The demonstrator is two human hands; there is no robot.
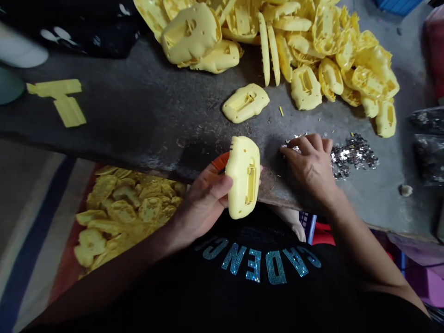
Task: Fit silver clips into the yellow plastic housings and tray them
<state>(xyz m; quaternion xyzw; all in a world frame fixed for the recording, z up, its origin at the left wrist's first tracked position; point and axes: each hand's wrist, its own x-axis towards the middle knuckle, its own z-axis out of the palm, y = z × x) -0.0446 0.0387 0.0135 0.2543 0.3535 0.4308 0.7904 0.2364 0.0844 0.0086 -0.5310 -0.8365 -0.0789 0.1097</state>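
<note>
My left hand (208, 196) is closed round a pale yellow plastic shell (240, 180), held upright over the table's front edge. The shell's outer face has a long battery slot with metal bits inside. Something orange (221, 161) shows at my left fingers behind the shell; its kind is hidden. My right hand (312, 164) is lowered onto a scatter of small shiny metal pieces (355, 155), its fingers bent and together. The fingertips are partly hidden, so what they pinch I cannot make out. Another yellow shell (246, 102) lies slot side up just beyond my hands.
A large heap of yellow shells (326, 27) covers the back of the dark table (145, 101). More yellow parts (121, 212) fill a container below the left front edge. Yellow tape strips (69, 110) lie at the left. Clear plastic bags (430, 152) sit at the far right.
</note>
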